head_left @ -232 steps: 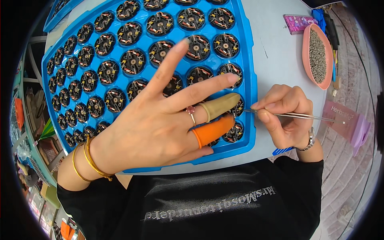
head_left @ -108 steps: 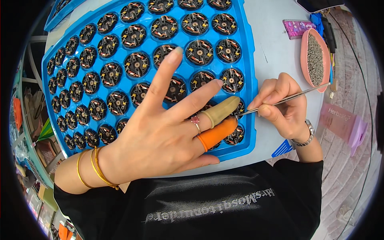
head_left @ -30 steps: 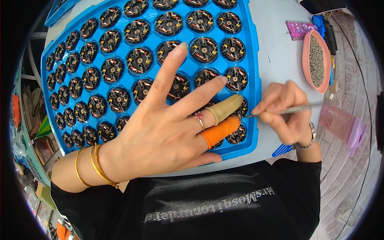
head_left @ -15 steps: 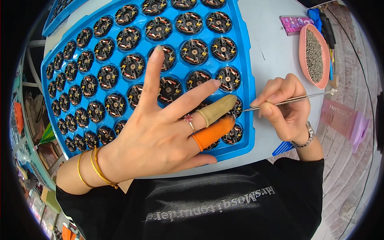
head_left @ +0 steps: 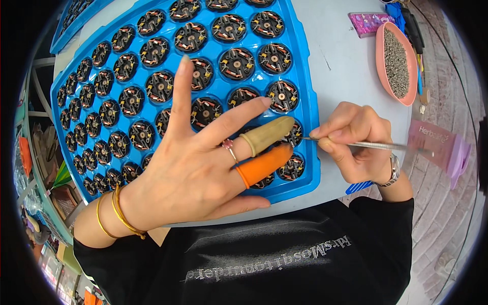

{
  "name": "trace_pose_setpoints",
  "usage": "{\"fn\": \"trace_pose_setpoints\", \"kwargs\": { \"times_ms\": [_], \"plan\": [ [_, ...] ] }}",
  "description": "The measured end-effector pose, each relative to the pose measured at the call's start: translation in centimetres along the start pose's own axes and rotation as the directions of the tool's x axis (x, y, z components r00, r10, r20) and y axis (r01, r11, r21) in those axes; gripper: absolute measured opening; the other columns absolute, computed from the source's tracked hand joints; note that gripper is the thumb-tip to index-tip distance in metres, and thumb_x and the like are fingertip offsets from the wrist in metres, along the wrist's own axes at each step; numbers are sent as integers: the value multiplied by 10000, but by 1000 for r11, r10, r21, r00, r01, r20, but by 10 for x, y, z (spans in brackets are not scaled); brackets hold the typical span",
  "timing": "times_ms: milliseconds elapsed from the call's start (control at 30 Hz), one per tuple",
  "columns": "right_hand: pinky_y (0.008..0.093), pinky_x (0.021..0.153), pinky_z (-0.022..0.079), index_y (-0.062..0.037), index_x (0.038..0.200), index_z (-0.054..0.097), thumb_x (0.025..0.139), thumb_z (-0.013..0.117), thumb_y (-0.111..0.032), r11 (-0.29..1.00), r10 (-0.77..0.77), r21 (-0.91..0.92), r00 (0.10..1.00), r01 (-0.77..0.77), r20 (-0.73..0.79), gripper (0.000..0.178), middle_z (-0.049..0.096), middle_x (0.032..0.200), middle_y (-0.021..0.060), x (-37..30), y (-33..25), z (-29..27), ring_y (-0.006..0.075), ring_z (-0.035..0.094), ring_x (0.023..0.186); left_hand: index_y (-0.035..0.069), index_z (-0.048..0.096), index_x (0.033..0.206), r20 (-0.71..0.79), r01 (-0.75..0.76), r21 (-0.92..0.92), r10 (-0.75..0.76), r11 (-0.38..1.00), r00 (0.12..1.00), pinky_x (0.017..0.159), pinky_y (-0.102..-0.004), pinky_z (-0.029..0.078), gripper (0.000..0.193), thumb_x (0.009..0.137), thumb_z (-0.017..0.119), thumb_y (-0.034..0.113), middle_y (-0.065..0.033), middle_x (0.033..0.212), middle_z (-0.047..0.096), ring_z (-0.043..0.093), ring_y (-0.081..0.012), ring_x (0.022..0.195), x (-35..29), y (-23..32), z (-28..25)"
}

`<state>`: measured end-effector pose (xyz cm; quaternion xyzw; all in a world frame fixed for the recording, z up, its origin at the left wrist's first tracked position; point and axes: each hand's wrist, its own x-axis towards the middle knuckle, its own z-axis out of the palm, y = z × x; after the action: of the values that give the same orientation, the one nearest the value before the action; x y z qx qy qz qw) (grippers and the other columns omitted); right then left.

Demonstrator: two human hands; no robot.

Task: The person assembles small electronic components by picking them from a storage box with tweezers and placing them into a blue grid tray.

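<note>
Right hand pinching tweezers, tip at disc, right near part of tray. Left hand spread, 2 capped fingertips by disc. Probably mid tweezer work; next move calls for steady tip.

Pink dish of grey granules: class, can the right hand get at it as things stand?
Probably yes: nothing visible stands between the right hand and the pink dish, though that hand holds a metal tool.

Black shirt, gold bangles, orange finger cot.
</note>
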<state>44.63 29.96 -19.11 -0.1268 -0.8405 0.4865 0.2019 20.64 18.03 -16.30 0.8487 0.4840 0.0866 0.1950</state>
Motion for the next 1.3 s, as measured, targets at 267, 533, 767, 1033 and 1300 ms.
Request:
{"fn": "trace_pose_setpoints", "kwargs": {
  "times_ms": [267,533,767,1033,1300],
  "plan": [
    [260,647,496,-50,911,471,821,679,26,993,19,119,999,-15,-29,238,681,911,184,-3,-3,6,156,633,739,152,636,1138,-28,-53,-6,52,999,998,1030,-755,-131,700,755,536,729,17,1331,538,403,-212,1330,1,-8,-5],
    [250,636,480,-43,899,485,823,682,19,991,77,114,995,-70,-64,220,683,884,187,-1,-5,12,139,626,740,169,661,1106,45,-100,64,98,993,994,1031,-763,-118,670,755,522,722,40,1348,535,393,-189,1336,0,-12,-8],
    [250,583,464,-32,909,482,821,675,38,999,34,24,997,-32,-75,223,686,872,196,-3,-6,14,148,611,690,222,680,1060,126,-102,102,89,990,988,1040,-764,-94,602,749,516,710,50,1348,542,397,-168,1330,0,-12,-9],
    [270,561,487,-22,941,488,806,689,38,994,-85,-74,991,78,-100,249,683,881,218,-5,-4,14,179,629,671,227,671,1085,108,-97,114,85,989,990,1047,-757,-87,608,762,497,712,53,1355,536,406,-171,1324,-1,-9,-7],
    [260,577,487,-27,918,492,794,687,54,999,-2,39,991,7,-135,244,682,872,208,-4,-5,13,161,628,701,241,667,1103,57,-90,128,83,988,995,1041,-765,-68,607,763,491,711,56,1349,540,423,-171,1310,-1,-9,-5]
  ]
}}
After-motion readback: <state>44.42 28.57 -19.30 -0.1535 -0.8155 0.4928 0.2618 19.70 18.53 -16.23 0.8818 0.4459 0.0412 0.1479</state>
